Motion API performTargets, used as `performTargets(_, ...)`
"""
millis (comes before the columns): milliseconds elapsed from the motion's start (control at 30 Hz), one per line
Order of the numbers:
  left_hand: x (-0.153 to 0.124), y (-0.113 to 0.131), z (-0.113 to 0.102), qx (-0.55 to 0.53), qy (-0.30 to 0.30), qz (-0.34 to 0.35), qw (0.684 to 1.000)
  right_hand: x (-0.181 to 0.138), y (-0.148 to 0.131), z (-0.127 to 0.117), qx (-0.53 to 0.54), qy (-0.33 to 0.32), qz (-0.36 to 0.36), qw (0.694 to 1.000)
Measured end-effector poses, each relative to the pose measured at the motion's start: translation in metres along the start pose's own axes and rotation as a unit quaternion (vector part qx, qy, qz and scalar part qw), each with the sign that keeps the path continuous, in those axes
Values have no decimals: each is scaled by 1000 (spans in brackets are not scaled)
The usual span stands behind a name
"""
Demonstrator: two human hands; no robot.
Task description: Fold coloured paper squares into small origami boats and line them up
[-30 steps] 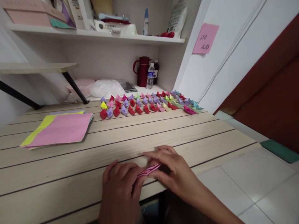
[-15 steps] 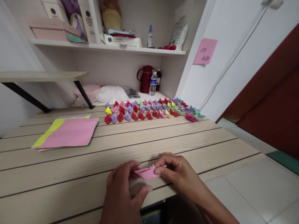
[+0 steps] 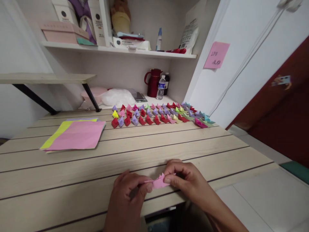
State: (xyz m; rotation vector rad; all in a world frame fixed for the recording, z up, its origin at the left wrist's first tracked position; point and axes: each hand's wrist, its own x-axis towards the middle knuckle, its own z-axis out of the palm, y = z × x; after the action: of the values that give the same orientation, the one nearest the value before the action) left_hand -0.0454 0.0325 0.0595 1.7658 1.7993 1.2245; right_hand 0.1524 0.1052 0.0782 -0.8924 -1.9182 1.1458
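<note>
Both hands pinch a small folded pink paper piece [image 3: 158,183] just above the near edge of the wooden table [image 3: 120,161]. My left hand [image 3: 126,199] grips its left end with thumb and fingers closed. My right hand [image 3: 187,182] pinches the right end, fingers curled. Several rows of small folded paper boats [image 3: 159,114] in red, purple, pink, yellow and green stand at the far side of the table. A stack of flat coloured paper sheets [image 3: 76,135], pink on top, lies at the left.
Behind the boats stand a dark red jug [image 3: 152,82], a water bottle [image 3: 160,87] and a white plastic bag [image 3: 118,96]. A shelf [image 3: 116,49] above carries boxes and bottles. A pink note [image 3: 216,54] sticks to the white wall at right. Tiled floor lies right of the table.
The pink paper went from being pressed under my fingers to being lifted and pinched at both ends. The view has tilted up slightly.
</note>
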Motion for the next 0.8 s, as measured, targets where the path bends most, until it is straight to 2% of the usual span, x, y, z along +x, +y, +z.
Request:
performTargets(167, -13, 1, 12, 43, 130, 57, 989, -3, 1, 0, -78, 13, -94, 992)
performTargets(233, -16, -1, 15, 47, 153, 87, 983, -4, 0, -1, -90, 6, -131, 987)
performTargets(400, -16, 1, 14, 78, 136, 147, 977, -5, 0, -2, -102, -8, -156, 982)
performTargets(533, -12, 6, 12, 131, 100, 196, 967, -4, 1, -1, -107, -19, -167, 980)
performTargets(667, -9, 8, 10, 155, 45, 200, 966, -3, 2, 1, -131, -23, -182, 974)
performTargets(800, -9, 6, 11, 166, 31, 174, 970, -5, 0, 4, -189, -34, -176, 965)
